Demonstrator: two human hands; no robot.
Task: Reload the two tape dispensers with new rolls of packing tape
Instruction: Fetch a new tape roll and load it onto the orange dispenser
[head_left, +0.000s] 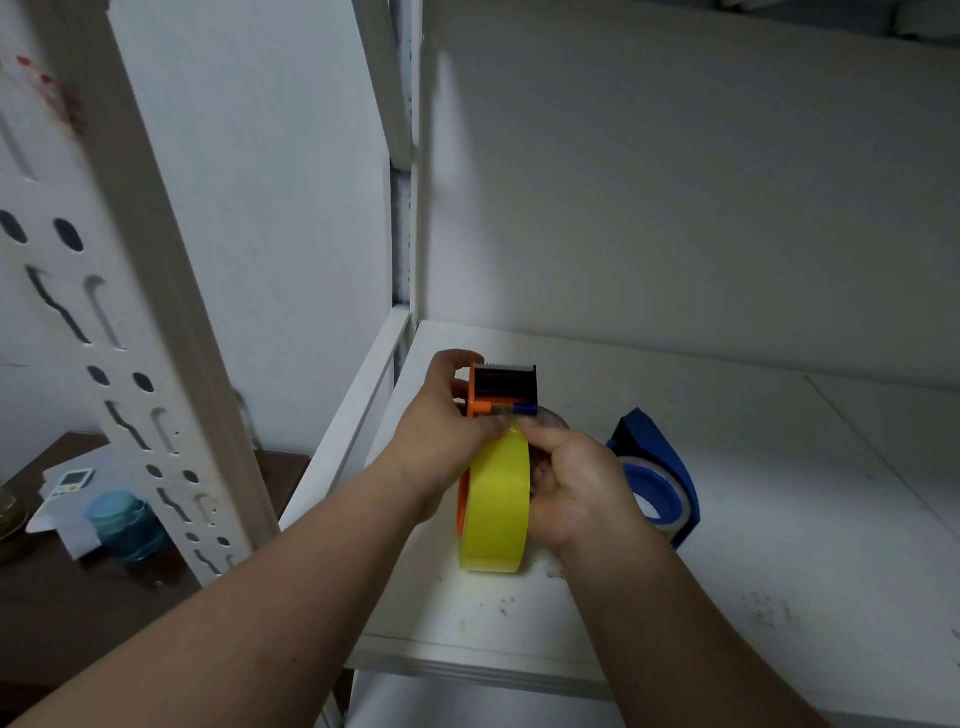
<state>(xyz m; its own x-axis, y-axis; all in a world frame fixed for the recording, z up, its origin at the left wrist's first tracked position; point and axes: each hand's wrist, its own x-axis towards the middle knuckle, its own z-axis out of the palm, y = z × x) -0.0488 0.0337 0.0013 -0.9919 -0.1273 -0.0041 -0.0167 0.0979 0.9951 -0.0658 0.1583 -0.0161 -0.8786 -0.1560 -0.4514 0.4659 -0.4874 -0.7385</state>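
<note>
1. Both hands hold one unit: left hand (447, 415) grips the orange plastic tape dispenser (480, 395) by its side plate near the head, fingers curled round the frame; right hand (571, 483) cups the far side of the yellow roll of packing tape (496, 504), thumb and fingertip pinching at the loose tape end just below the cutter.
2. Yellow roll is seated in the orange dispenser, bottom edge down on the white shelf board (779, 545); serrated black blade (506, 366) points up and away.
3. Step in hand, my read: roll's mounted, tape end being found/peeled for threading over the roller toward the blade.
4. Next move needs: lift the end clean w/o splitting it, feed thru the slot, sticky side facing the right way, pull up to the teeth. Keep fingers off the blade.
5. Just right of the hands: blue plastic tape dispenser (654, 457) lying on the shelf w/ a clear roll on its blue hub (649, 488); looks loaded, can't confirm it's threaded.
6. Further out, left: white slotted shelf upright (130, 312), dark side counter (62, 597) w/ a blue-capped jar (127, 525) and papers.
</note>
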